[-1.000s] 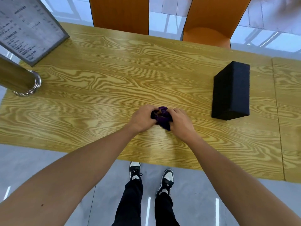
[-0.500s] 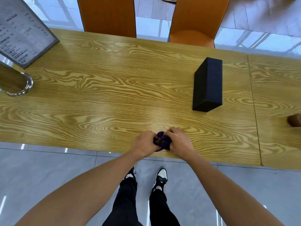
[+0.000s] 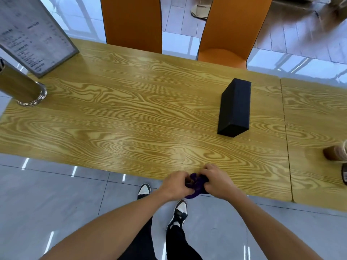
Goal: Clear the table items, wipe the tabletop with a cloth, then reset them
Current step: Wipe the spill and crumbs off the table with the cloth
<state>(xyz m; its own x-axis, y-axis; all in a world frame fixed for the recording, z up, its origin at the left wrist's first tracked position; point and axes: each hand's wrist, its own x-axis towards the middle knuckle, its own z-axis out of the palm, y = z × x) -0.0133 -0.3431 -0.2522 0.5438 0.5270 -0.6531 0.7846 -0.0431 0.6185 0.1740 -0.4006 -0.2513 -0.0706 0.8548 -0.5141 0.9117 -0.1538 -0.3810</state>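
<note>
A small purple cloth (image 3: 195, 186) is bunched up between both my hands at the near edge of the wooden table (image 3: 131, 119). My left hand (image 3: 175, 184) grips its left side and my right hand (image 3: 217, 180) grips its right side. Most of the cloth is hidden by my fingers. A black rectangular box (image 3: 235, 107) lies on the table to the right of centre. A framed menu stand (image 3: 32, 34) and a metal cylinder holder (image 3: 20, 87) stand at the far left.
Two orange chairs (image 3: 133, 23) (image 3: 229, 29) are pushed in at the far side. A second table (image 3: 317, 128) adjoins on the right, with a brown object (image 3: 336, 152) and a dark item (image 3: 344, 176) at the frame edge. My shoes (image 3: 179, 209) stand on grey tile.
My hands have drawn the cloth back from the middle of the table to its near edge. My view has shifted back and right, bringing the second table's objects into sight.
</note>
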